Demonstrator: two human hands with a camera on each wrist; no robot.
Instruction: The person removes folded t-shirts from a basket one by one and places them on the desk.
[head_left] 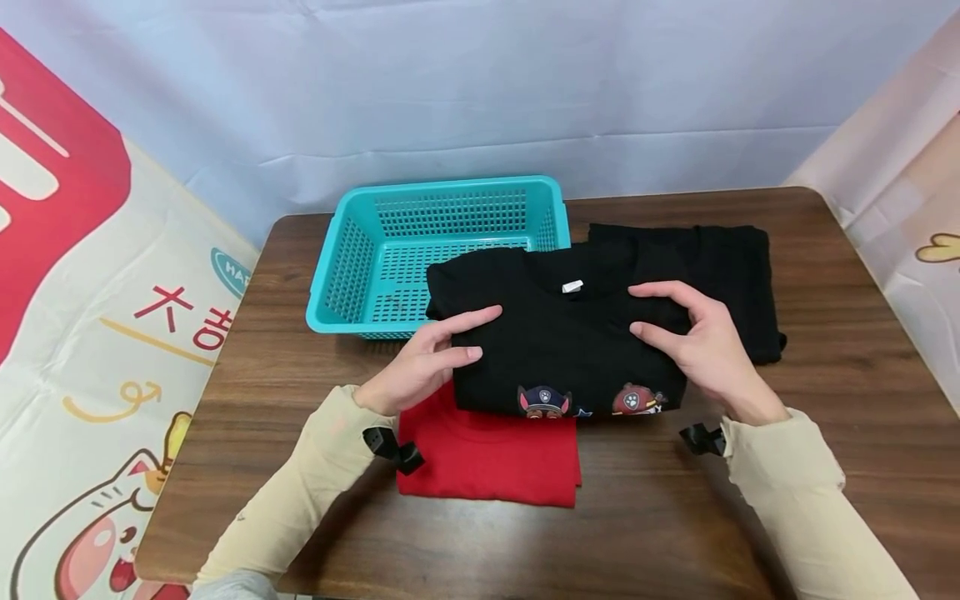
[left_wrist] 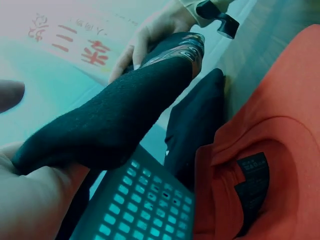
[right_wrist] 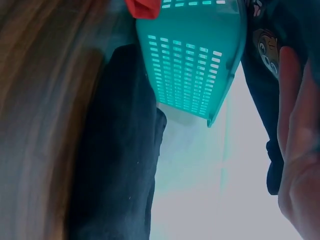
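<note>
A folded black T-shirt (head_left: 555, 333) with cartoon dog prints and a white neck tag is held up off the table between both hands. My left hand (head_left: 416, 367) grips its left side, with the thumb and a finger on top and the other fingers hidden beneath. On the opposite side, my right hand (head_left: 705, 342) holds it in much the same way. Below it lies a folded red T-shirt (head_left: 487, 458), whose dark neck label (left_wrist: 254, 185) shows in the left wrist view. The right wrist view catches the fingers (right_wrist: 300, 110) against the black cloth.
A turquoise plastic basket (head_left: 322, 292) stands at the back of the wooden table (head_left: 300, 492), its front right corner covered by the raised T-shirt. Another folded black garment (head_left: 738, 283) lies to the basket's right. A pale curtain (head_left: 480, 92) hangs behind the table.
</note>
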